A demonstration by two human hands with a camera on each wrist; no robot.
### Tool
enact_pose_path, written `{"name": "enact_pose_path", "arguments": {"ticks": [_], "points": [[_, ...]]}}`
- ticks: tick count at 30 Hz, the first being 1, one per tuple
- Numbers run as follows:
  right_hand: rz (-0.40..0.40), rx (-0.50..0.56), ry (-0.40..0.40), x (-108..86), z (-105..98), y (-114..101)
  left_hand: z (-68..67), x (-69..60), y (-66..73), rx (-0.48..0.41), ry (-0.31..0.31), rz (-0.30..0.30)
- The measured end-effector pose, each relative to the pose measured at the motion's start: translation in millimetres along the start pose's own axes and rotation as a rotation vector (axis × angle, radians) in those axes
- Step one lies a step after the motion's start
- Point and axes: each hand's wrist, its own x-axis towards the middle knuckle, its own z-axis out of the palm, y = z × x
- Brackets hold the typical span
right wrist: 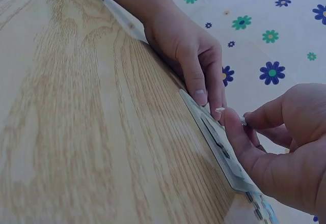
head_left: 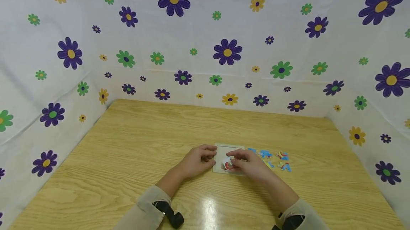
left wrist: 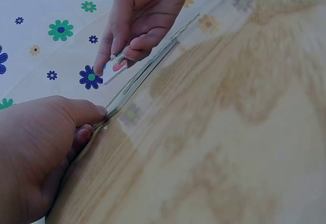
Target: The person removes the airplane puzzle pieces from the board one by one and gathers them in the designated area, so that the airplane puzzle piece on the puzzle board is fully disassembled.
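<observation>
A pale, flat puzzle board (head_left: pixel 220 157) with a raised rim lies on the wooden table. My left hand (head_left: pixel 196 161) holds its left edge, the thumb (left wrist: pixel 91 113) at the near corner and the curled fingers farther along that side. Over the board, my right hand (head_left: pixel 253 166) pinches a jigsaw piece (head_left: pixel 227 163) between thumb and fingers. This piece has white and red on it and is tilted, a little above the board in the left wrist view. Part of the board is hidden under my right hand.
Several loose jigsaw pieces (head_left: pixel 283 166) in blue, yellow and red lie just right of the board, some partly behind my right hand. Flower-printed white cloth (head_left: pixel 198 38) stands around the back and sides of the table (head_left: pixel 144 134).
</observation>
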Motion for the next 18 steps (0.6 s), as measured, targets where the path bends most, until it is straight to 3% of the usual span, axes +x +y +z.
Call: {"name": "enact_pose_path", "arguments": {"ticks": [5,10,18], "points": [[-0.008,0.054,-0.033,-5.1,-8,3,-1.1,-0.6,-2.0,-0.006,0.003,0.003],[-0.034,0.032,-0.033,-13.5,-17,3,-0.6,-3.3,-1.9,-0.009,0.001,0.009],[-0.014,0.052,0.030,-26.4,-35,4,0.8,-0.3,1.2,-0.008,0.001,0.013]]}}
